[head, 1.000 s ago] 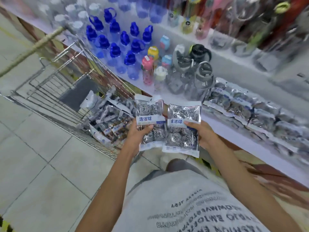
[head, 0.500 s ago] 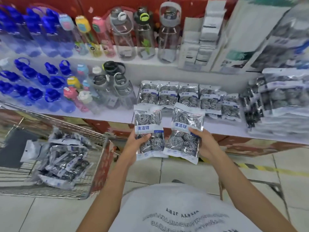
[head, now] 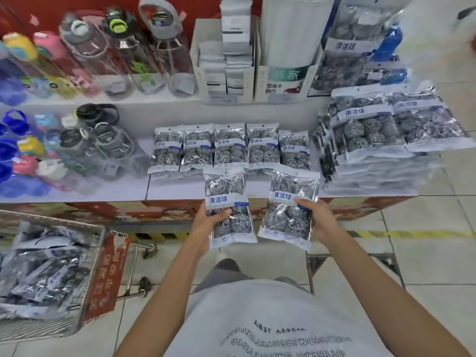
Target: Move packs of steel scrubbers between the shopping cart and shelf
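Currently I am standing at the shelf (head: pixel 180 194), carrying one pack in each hand. Far to the left of my left hand, the shopping cart (head: pixel 101 256) is holding a loose heap of crinkled foil packs (head: pixel 43 269). My left hand (head: pixel 206 225) is gripping the left pack (head: pixel 229 207) from its left edge, thumb curled over the front, long axis upright. My right hand (head: pixel 318 220) is pinching the right pack (head: pixel 289 210) from its right edge, thumb across the label, pack tilting slightly. Both packs are glossy clear film with a blue-and-white band, lumpy with coiled steel-wire balls. Directly ahead of both hands, the row of shelved packs (head: pixel 229 148) is standing side by side, long axes pointing away from me. I am judging both hands about equally near the bare strip in front of that row; the next placement is reaching forward.
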`<move>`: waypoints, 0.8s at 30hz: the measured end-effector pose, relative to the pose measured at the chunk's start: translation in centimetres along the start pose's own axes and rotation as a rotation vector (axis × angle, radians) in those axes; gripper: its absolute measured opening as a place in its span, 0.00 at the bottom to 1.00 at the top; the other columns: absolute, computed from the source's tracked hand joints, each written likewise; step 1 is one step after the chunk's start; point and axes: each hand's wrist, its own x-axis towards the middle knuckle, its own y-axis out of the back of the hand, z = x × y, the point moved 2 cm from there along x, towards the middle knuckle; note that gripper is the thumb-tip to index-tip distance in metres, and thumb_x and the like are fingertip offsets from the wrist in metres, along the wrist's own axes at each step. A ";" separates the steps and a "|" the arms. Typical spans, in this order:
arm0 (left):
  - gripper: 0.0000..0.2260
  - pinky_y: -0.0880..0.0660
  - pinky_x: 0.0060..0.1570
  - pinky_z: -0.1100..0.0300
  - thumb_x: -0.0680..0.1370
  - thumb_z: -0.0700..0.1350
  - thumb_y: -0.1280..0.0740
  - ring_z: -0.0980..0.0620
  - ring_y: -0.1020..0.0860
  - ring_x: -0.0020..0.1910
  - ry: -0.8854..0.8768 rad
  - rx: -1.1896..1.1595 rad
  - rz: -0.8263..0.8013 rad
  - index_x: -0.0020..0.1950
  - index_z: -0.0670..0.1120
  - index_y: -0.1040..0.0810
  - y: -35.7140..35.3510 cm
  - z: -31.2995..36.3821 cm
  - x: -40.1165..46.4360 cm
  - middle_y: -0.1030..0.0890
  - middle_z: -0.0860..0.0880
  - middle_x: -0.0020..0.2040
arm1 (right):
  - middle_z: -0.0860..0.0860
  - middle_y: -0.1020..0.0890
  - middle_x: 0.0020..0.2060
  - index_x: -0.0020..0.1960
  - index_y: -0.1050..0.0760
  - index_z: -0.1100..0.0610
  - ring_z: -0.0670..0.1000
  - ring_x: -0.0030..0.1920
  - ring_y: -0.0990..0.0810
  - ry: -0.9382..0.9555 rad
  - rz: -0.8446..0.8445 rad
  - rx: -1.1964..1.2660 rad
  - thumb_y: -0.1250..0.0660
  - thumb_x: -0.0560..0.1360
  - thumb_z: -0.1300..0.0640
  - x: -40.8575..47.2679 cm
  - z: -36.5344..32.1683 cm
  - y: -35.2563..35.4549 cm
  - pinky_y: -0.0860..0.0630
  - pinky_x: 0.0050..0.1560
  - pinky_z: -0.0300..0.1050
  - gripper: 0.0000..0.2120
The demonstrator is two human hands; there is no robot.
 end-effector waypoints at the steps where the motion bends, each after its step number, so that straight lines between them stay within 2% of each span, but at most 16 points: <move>1: 0.28 0.34 0.65 0.49 0.65 0.47 0.18 0.59 0.24 0.58 -0.001 0.007 0.000 0.63 0.59 0.21 -0.4 0.2 0.6 0.14 0.61 0.52 | 0.61 0.15 0.58 0.68 0.27 0.60 0.64 0.56 0.15 0.008 0.002 0.018 0.17 0.66 0.56 0.6 -0.6 0.3 0.18 0.52 0.68 0.35; 3: 0.26 0.33 0.64 0.47 0.65 0.47 0.18 0.57 0.23 0.59 0.001 0.007 -0.015 0.61 0.59 0.21 -1.4 1.0 2.0 0.14 0.59 0.54 | 0.59 0.14 0.55 0.68 0.26 0.60 0.61 0.52 0.14 0.029 0.001 0.046 0.18 0.67 0.58 2.2 -2.1 0.8 0.16 0.49 0.61 0.33; 6: 0.26 0.26 0.62 0.44 0.68 0.45 0.18 0.49 0.21 0.62 -0.010 -0.016 -0.037 0.63 0.57 0.21 -3.1 2.5 4.9 0.15 0.53 0.59 | 0.59 0.13 0.53 0.68 0.27 0.60 0.61 0.52 0.13 0.020 0.045 0.045 0.18 0.67 0.58 4.6 -4.3 1.0 0.16 0.51 0.62 0.33; 9: 0.25 0.21 0.54 0.49 0.71 0.41 0.19 0.52 0.18 0.58 -0.028 -0.062 -0.080 0.64 0.56 0.21 -5.4 4.4 8.1 0.13 0.56 0.54 | 0.52 0.12 0.44 0.60 0.26 0.55 0.52 0.41 0.13 0.051 0.057 0.000 0.17 0.66 0.55 7.0 -7.0 1.0 0.16 0.38 0.48 0.27; 11: 0.23 0.23 0.51 0.54 0.72 0.40 0.20 0.58 0.17 0.54 -0.028 -0.040 -0.092 0.62 0.58 0.22 -6.9 5.7 10.2 0.13 0.59 0.51 | 0.55 0.13 0.50 0.62 0.26 0.55 0.55 0.47 0.13 0.056 0.073 -0.003 0.18 0.69 0.57 8.8 -8.8 1.1 0.15 0.44 0.54 0.26; 12: 0.23 0.24 0.51 0.55 0.72 0.40 0.20 0.60 0.17 0.52 -0.029 -0.031 -0.094 0.60 0.59 0.22 -7.6 6.3 11.2 0.13 0.60 0.50 | 0.56 0.14 0.55 0.65 0.26 0.56 0.56 0.50 0.13 0.071 0.088 -0.032 0.19 0.70 0.58 9.6 -9.6 1.1 0.15 0.49 0.57 0.27; 13: 0.23 0.25 0.55 0.54 0.71 0.40 0.20 0.59 0.18 0.54 -0.030 -0.024 -0.091 0.60 0.59 0.22 -8.3 6.9 12.3 0.13 0.60 0.51 | 0.55 0.16 0.60 0.69 0.28 0.56 0.54 0.54 0.15 0.093 0.117 -0.110 0.20 0.71 0.57 10.4 -10.6 1.1 0.17 0.54 0.55 0.30; 15: 0.25 0.30 0.64 0.49 0.71 0.41 0.19 0.55 0.20 0.59 -0.023 -0.005 -0.067 0.61 0.60 0.22 -9.3 8.0 14.4 0.15 0.58 0.56 | 0.51 0.25 0.70 0.79 0.37 0.55 0.54 0.66 0.23 0.121 0.176 -0.279 0.20 0.72 0.51 11.9 -12.4 0.9 0.27 0.65 0.52 0.42; 17: 0.26 0.33 0.67 0.46 0.70 0.42 0.18 0.55 0.23 0.62 -0.016 0.010 -0.062 0.61 0.62 0.23 -10.2 8.7 16.5 0.17 0.61 0.58 | 0.55 0.37 0.80 0.84 0.47 0.54 0.60 0.77 0.35 0.116 0.206 -0.354 0.20 0.72 0.49 13.9 -13.4 0.9 0.36 0.75 0.60 0.50; 18: 0.30 0.34 0.70 0.45 0.70 0.43 0.18 0.54 0.24 0.64 -0.009 0.012 -0.068 0.66 0.61 0.24 -10.7 8.9 17.5 0.19 0.61 0.61 | 0.56 0.40 0.82 0.84 0.49 0.54 0.61 0.79 0.38 0.109 0.213 -0.370 0.20 0.72 0.49 14.9 -13.9 0.9 0.39 0.77 0.62 0.51; 20: 0.42 0.38 0.76 0.41 0.69 0.45 0.17 0.48 0.30 0.74 0.013 0.029 -0.076 0.79 0.55 0.33 -11.6 9.6 19.1 0.26 0.55 0.74 | 0.57 0.37 0.80 0.84 0.47 0.55 0.61 0.78 0.36 0.090 0.212 -0.361 0.20 0.72 0.53 16.8 -14.9 0.7 0.39 0.78 0.62 0.50; 22: 0.48 0.41 0.76 0.40 0.70 0.46 0.17 0.44 0.38 0.80 0.016 0.036 -0.066 0.83 0.53 0.40 -12.6 10.2 20.5 0.36 0.49 0.82 | 0.58 0.32 0.78 0.83 0.44 0.57 0.61 0.76 0.32 0.071 0.206 -0.345 0.20 0.72 0.55 18.5 -15.7 0.3 0.38 0.78 0.61 0.48; 24: 0.48 0.41 0.76 0.43 0.70 0.46 0.18 0.46 0.39 0.79 0.027 0.042 -0.048 0.83 0.51 0.41 -13.4 10.7 21.6 0.39 0.48 0.83 | 0.57 0.31 0.77 0.82 0.43 0.58 0.61 0.75 0.31 0.043 0.215 -0.332 0.20 0.72 0.55 20.0 -16.6 -0.2 0.37 0.77 0.61 0.47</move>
